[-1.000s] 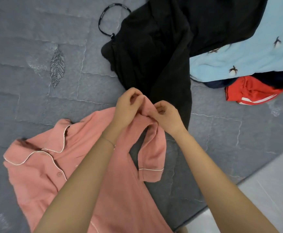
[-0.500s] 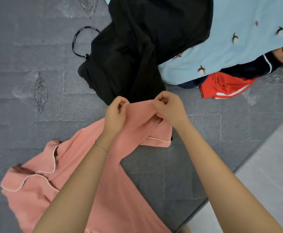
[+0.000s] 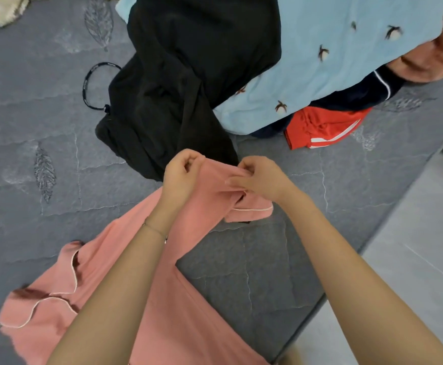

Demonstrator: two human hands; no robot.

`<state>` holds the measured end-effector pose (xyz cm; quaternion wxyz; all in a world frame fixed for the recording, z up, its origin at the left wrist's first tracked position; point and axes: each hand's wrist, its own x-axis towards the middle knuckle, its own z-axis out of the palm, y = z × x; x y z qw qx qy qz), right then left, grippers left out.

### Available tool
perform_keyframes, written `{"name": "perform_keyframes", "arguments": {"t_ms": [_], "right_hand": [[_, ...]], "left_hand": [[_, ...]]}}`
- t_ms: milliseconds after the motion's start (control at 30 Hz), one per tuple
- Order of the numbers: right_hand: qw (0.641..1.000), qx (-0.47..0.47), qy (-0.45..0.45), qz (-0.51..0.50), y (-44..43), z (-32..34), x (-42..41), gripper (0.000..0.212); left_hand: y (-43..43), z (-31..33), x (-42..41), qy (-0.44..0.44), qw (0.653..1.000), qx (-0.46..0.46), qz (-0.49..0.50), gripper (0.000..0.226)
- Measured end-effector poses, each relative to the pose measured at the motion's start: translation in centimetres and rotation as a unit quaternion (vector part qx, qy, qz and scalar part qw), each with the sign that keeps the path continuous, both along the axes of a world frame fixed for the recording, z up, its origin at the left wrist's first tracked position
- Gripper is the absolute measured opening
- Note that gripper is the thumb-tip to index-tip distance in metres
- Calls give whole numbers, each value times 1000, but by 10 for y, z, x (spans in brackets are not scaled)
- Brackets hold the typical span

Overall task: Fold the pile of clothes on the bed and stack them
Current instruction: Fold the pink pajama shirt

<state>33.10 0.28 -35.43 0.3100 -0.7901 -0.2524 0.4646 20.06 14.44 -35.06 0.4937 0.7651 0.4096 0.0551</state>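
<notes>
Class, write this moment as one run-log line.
task: fold clothes | left hand: pinches pink shirt sleeve | right hand: pinches same sleeve | waiting: black garment, light blue garment on bed

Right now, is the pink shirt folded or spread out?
Spread, not folded: the pink shirt lies open on the bed, while the left hand and right hand pinch one sleeve.

You're in a bedroom at home: below you is a bed under a quilted grey bedspread (image 3: 43,114) stitched with leaf motifs (image 3: 45,175), a pink pyjama top (image 3: 109,312) spread on it, a heap of everyday clothes (image 3: 188,75) beyond, pale floor tiles (image 3: 412,259) alongside.
</notes>
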Motion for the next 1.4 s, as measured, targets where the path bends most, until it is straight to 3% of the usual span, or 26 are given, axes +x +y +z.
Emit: {"name": "perform_keyframes", "arguments": {"t_ms": [200, 400, 467, 633, 833, 1067, 1400], "right_hand": [[993, -18, -111, -33, -19, 10, 40, 44], [982, -24, -143, -125, -39, 3, 61, 7], [976, -21, -163, -142, -39, 0, 55, 10], [967, 13, -238, -84, -26, -1, 33, 48], [943, 48, -328, -2, 1, 6, -13, 55], [943, 64, -309, 109, 38, 9, -89, 70], [919, 70, -302, 243, 64, 8, -247, 83]], "left_hand": [[5, -6, 6, -2, 993, 16, 118, 18], [6, -12, 7, 13, 994, 36, 99, 17], [1, -12, 5, 9, 994, 50, 93, 14], [-8, -11, -12, 38, 981, 190, 3, 39], [-14, -13, -56, 114, 961, 250, -27, 55], [-7, -14, -140, 175, 948, 264, 27, 67], [-23, -12, -323, 225, 934, 231, 153, 82]]}}
